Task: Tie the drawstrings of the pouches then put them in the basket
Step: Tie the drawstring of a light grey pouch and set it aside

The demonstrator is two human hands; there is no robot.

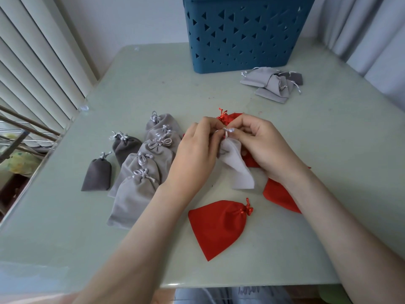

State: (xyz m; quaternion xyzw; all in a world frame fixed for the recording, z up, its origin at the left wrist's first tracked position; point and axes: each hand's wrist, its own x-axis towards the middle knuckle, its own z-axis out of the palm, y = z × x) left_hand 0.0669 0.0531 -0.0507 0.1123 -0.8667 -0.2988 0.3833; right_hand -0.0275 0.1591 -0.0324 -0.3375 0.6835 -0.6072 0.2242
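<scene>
A light grey pouch [237, 166] hangs from its drawstring [226, 132] above the table's middle. My left hand [195, 152] and my right hand [260, 142] both pinch that drawstring at the pouch's neck. Several tied grey pouches [140, 172] lie in a row to the left, two of them dark grey. A tied red pouch [219, 227] lies near the front. More red pouches [280, 196] sit under my right hand. A blue basket [241, 34] stands at the back.
A small heap of loose grey pouches [271, 84] lies at the back right beside the basket. The pale green table [153, 84] ends at a front edge near me. White blinds [32, 62] and a metal rack stand to the left.
</scene>
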